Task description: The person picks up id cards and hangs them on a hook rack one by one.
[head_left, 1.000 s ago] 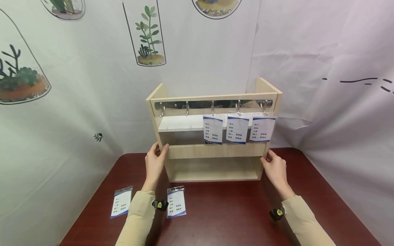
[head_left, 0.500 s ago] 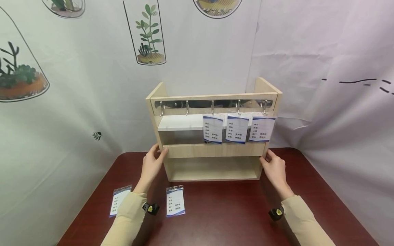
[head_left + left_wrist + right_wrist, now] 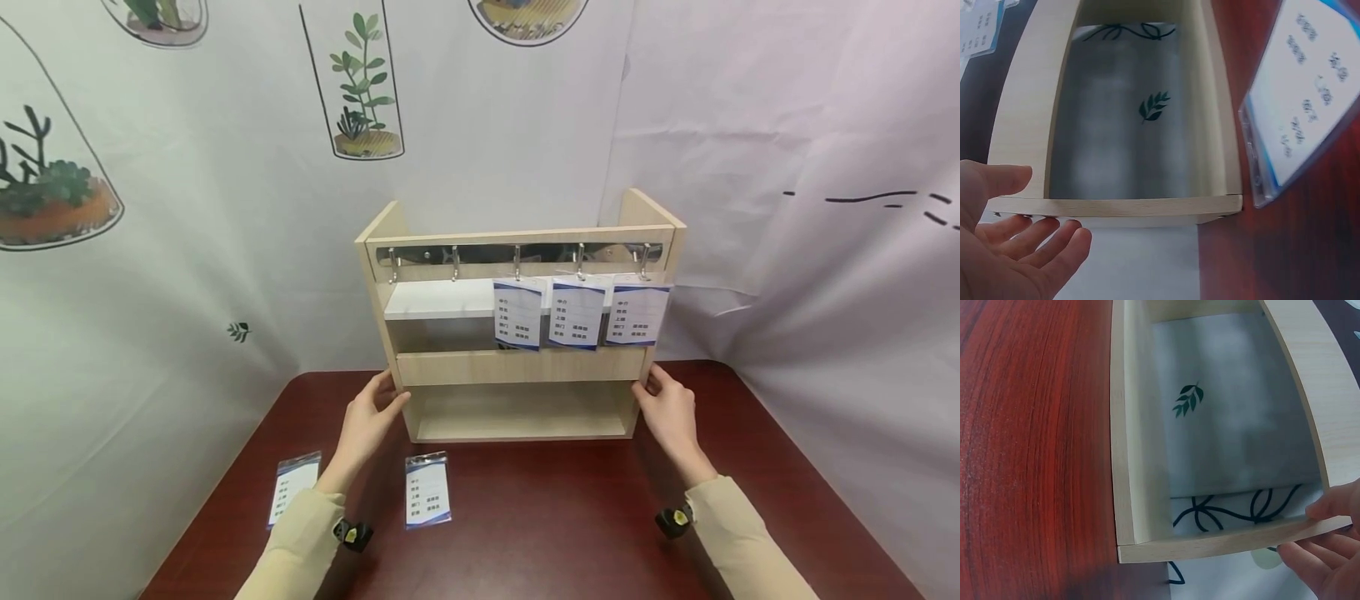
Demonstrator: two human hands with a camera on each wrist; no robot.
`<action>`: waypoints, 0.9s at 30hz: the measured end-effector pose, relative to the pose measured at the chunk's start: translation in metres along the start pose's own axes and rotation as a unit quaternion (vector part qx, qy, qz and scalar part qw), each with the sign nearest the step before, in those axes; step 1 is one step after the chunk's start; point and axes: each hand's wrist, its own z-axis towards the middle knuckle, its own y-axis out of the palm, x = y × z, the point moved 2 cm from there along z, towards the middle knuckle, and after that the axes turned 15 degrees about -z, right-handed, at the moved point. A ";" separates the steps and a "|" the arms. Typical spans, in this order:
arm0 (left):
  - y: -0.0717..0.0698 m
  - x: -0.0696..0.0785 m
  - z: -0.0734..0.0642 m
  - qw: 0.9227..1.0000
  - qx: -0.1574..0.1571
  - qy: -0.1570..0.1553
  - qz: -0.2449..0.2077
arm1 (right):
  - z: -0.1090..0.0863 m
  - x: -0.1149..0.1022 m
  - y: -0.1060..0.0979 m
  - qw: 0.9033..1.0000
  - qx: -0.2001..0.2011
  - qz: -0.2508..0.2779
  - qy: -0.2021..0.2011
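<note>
A pale wooden shelf rack (image 3: 517, 368) stands on a dark red table, with a metal hook strip (image 3: 487, 254) across its upper front. Three name badges (image 3: 575, 315) hang at the rack's middle and right. At the lower left side panel my left hand (image 3: 369, 417) has its thumb in front and its fingers outside, rather straight and loose. My right hand (image 3: 670, 414) pinches the right side panel, thumb inside and fingers outside in the right wrist view. A flat badge (image 3: 427, 492) lies before the rack; another badge (image 3: 295, 487) lies farther left, partly behind the left sleeve.
The red table (image 3: 540, 517) spreads in front and to both sides of the rack. A pale wall cloth (image 3: 517, 150) with printed plants hangs behind. Black wrist cameras (image 3: 352, 534) sit on both wrists.
My left hand has slid down the left side panel, and its forearm has shifted left and down. The right hand keeps its place. The rack and badges stay about where they were.
</note>
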 end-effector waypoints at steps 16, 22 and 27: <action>-0.001 -0.024 -0.023 0.997 -0.053 -0.022 0.053 | -0.001 -0.001 -0.001 1.000 -0.010 0.007 0.002; 0.004 -0.034 -0.029 0.995 -0.062 -0.024 0.071 | -0.001 -0.001 -0.002 1.000 -0.012 0.010 0.003; 0.007 -0.044 -0.034 0.993 -0.073 -0.036 0.089 | 0.000 0.000 -0.001 1.000 -0.015 0.011 -0.001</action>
